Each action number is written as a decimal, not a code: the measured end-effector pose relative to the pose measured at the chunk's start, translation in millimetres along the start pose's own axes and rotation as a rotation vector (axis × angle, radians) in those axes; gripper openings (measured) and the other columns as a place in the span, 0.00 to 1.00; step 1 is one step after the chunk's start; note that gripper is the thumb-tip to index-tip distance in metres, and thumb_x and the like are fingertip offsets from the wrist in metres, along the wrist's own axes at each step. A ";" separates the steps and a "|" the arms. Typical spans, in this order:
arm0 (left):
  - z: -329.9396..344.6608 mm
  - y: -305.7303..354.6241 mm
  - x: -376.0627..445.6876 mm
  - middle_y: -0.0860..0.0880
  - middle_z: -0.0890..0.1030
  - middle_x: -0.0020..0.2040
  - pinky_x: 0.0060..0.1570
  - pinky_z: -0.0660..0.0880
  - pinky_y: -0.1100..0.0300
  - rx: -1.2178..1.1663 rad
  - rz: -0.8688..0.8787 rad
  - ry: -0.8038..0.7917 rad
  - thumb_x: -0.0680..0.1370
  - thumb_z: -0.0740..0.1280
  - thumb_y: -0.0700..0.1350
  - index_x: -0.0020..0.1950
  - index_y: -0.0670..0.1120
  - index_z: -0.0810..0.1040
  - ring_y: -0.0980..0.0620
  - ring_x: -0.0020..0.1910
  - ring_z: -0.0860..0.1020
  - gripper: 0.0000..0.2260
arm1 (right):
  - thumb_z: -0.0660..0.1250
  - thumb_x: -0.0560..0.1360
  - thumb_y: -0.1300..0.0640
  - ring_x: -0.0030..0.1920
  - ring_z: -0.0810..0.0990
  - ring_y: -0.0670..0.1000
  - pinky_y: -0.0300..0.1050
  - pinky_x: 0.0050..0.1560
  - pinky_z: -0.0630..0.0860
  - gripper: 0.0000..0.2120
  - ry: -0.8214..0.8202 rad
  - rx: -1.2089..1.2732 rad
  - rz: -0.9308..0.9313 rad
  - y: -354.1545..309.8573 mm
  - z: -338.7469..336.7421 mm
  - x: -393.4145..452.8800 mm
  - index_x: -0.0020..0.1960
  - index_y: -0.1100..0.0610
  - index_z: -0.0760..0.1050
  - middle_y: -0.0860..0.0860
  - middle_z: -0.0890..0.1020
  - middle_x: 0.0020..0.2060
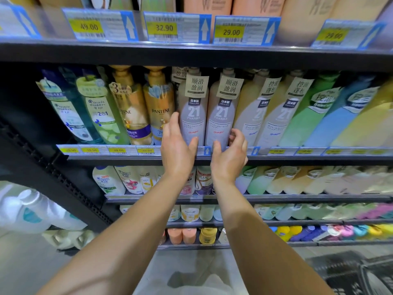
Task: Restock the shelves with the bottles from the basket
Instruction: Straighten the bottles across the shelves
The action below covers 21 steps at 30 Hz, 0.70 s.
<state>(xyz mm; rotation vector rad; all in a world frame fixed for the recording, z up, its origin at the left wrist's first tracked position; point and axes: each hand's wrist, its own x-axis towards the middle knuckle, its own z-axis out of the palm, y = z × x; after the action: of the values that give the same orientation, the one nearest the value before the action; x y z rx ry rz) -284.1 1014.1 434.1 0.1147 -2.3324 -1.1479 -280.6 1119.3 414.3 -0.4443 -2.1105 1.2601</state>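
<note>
Two beige "21 Pharma" shampoo bottles stand side by side at the front of the middle shelf [276, 158]. My left hand [177, 145] lies against the left bottle [192, 111], fingers straight up along its left side and thumb across its lower front. My right hand [230, 155] holds the base of the right bottle [221, 113], thumb on the front and fingers curled round its right side. The black basket [348, 271] is on the floor at the lower right; its contents are out of view.
Pantene and Head & Shoulders bottles fill the shelf to the left, cream, green, blue and yellow bottles to the right. Price tags line each shelf edge. Packed shelves run above and below. A black upright frame stands at the left.
</note>
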 end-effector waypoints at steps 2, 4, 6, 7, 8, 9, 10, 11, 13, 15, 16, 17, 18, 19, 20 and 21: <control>-5.2 -1.8 -7.0 0.44 0.72 0.67 0.61 0.74 0.46 -0.024 0.020 0.007 0.74 0.74 0.42 0.76 0.44 0.64 0.44 0.62 0.75 0.33 | 0.73 0.71 0.59 0.60 0.76 0.54 0.51 0.63 0.68 0.23 0.004 0.027 -0.029 4.9 -11.0 0.8 0.65 0.57 0.73 0.52 0.77 0.59; -7.1 -1.6 -16.3 0.45 0.74 0.62 0.60 0.74 0.49 -0.029 0.060 0.011 0.73 0.74 0.42 0.73 0.44 0.68 0.46 0.58 0.76 0.30 | 0.73 0.72 0.58 0.58 0.76 0.54 0.45 0.61 0.70 0.21 0.046 0.064 -0.015 13.9 -27.3 4.6 0.63 0.57 0.73 0.52 0.77 0.57; -4.3 4.9 -24.6 0.47 0.75 0.58 0.58 0.73 0.53 -0.048 0.084 -0.011 0.73 0.74 0.43 0.70 0.44 0.71 0.49 0.55 0.75 0.26 | 0.73 0.72 0.58 0.55 0.76 0.53 0.36 0.55 0.67 0.20 0.104 0.090 0.016 24.8 -45.5 12.3 0.62 0.58 0.74 0.50 0.74 0.54; -0.1 10.5 -27.7 0.47 0.76 0.57 0.57 0.73 0.55 -0.054 0.090 -0.023 0.73 0.74 0.43 0.69 0.44 0.72 0.50 0.54 0.75 0.25 | 0.73 0.73 0.58 0.54 0.76 0.53 0.34 0.53 0.65 0.19 0.125 0.093 0.028 30.3 -54.4 17.8 0.62 0.58 0.73 0.50 0.73 0.54; 5.6 17.1 -30.2 0.47 0.76 0.56 0.56 0.71 0.58 -0.057 0.092 -0.037 0.73 0.74 0.43 0.68 0.44 0.73 0.50 0.53 0.75 0.24 | 0.73 0.73 0.59 0.53 0.76 0.53 0.32 0.51 0.63 0.19 0.140 0.093 0.038 35.4 -62.8 24.3 0.62 0.59 0.73 0.50 0.73 0.53; 13.0 24.6 -33.0 0.47 0.76 0.55 0.55 0.70 0.62 -0.060 0.095 -0.050 0.73 0.74 0.43 0.67 0.44 0.74 0.51 0.53 0.75 0.23 | 0.73 0.73 0.59 0.53 0.75 0.52 0.31 0.51 0.62 0.20 0.150 0.089 0.042 40.1 -70.6 31.5 0.62 0.59 0.73 0.51 0.73 0.54; 22.0 32.8 -35.6 0.47 0.77 0.55 0.54 0.68 0.64 -0.069 0.101 -0.060 0.73 0.74 0.43 0.67 0.44 0.75 0.51 0.53 0.75 0.23 | 0.73 0.72 0.59 0.52 0.75 0.52 0.31 0.51 0.62 0.20 0.155 0.084 0.042 44.4 -77.8 39.5 0.62 0.59 0.73 0.51 0.73 0.54; 31.7 40.4 -38.8 0.48 0.77 0.55 0.54 0.67 0.66 -0.082 0.107 -0.070 0.73 0.74 0.43 0.66 0.43 0.75 0.52 0.53 0.75 0.23 | 0.73 0.72 0.59 0.52 0.75 0.52 0.30 0.51 0.62 0.21 0.155 0.076 0.041 48.2 -83.8 47.4 0.63 0.59 0.73 0.50 0.73 0.53; 52.0 54.9 -44.8 0.46 0.77 0.55 0.56 0.69 0.62 -0.101 0.107 -0.078 0.73 0.75 0.42 0.66 0.43 0.75 0.50 0.54 0.76 0.23 | 0.74 0.71 0.58 0.51 0.74 0.50 0.30 0.49 0.60 0.23 0.130 0.056 0.029 55.8 -92.2 62.2 0.63 0.58 0.72 0.49 0.72 0.53; 69.0 64.1 -48.4 0.45 0.78 0.57 0.58 0.71 0.57 -0.087 0.096 -0.078 0.73 0.74 0.42 0.67 0.43 0.75 0.47 0.56 0.76 0.23 | 0.74 0.71 0.57 0.50 0.73 0.48 0.29 0.48 0.59 0.24 0.084 0.037 0.009 60.2 -93.9 71.5 0.64 0.57 0.71 0.49 0.72 0.53; 78.6 69.2 -50.5 0.45 0.77 0.58 0.58 0.71 0.56 -0.081 0.085 -0.067 0.73 0.74 0.42 0.67 0.43 0.74 0.47 0.57 0.76 0.24 | 0.74 0.71 0.57 0.51 0.73 0.48 0.29 0.48 0.59 0.24 0.054 0.033 -0.006 63.7 -94.5 76.6 0.65 0.57 0.71 0.50 0.73 0.53; 87.0 73.8 -52.4 0.45 0.77 0.59 0.58 0.70 0.58 -0.082 0.071 -0.052 0.73 0.74 0.42 0.68 0.43 0.74 0.48 0.57 0.75 0.24 | 0.74 0.71 0.58 0.52 0.73 0.47 0.29 0.49 0.60 0.25 0.025 0.037 -0.026 67.0 -94.3 80.5 0.65 0.57 0.71 0.51 0.74 0.54; 94.5 78.3 -53.8 0.45 0.76 0.60 0.58 0.69 0.60 -0.082 0.055 -0.031 0.72 0.74 0.42 0.68 0.43 0.73 0.49 0.57 0.74 0.25 | 0.73 0.71 0.58 0.52 0.73 0.48 0.30 0.49 0.61 0.25 0.000 0.047 -0.046 70.4 -94.0 83.7 0.65 0.57 0.70 0.52 0.74 0.55; 101.3 82.4 -55.1 0.44 0.76 0.60 0.56 0.67 0.63 -0.076 0.040 0.001 0.72 0.74 0.41 0.68 0.43 0.73 0.51 0.57 0.73 0.25 | 0.73 0.71 0.58 0.53 0.74 0.48 0.31 0.50 0.62 0.25 -0.024 0.051 -0.063 73.5 -93.2 86.6 0.65 0.57 0.70 0.52 0.75 0.56; 106.8 85.3 -55.9 0.44 0.76 0.60 0.55 0.66 0.65 -0.064 0.026 0.039 0.72 0.74 0.41 0.68 0.43 0.73 0.52 0.57 0.72 0.25 | 0.73 0.71 0.58 0.53 0.75 0.49 0.32 0.50 0.63 0.25 -0.041 0.048 -0.076 76.0 -92.4 88.8 0.66 0.56 0.70 0.52 0.75 0.56; 111.2 87.3 -56.1 0.44 0.76 0.60 0.54 0.65 0.65 -0.054 0.011 0.072 0.72 0.74 0.41 0.67 0.42 0.72 0.52 0.56 0.72 0.25 | 0.72 0.71 0.57 0.54 0.76 0.49 0.33 0.50 0.63 0.24 -0.052 0.039 -0.083 77.8 -91.5 90.5 0.65 0.55 0.70 0.51 0.75 0.57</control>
<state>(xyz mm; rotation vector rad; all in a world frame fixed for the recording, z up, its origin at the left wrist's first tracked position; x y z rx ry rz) -278.1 1165.5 421.2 0.1214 -2.2350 -1.1811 -289.2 1269.3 408.8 -0.3070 -2.1213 1.2749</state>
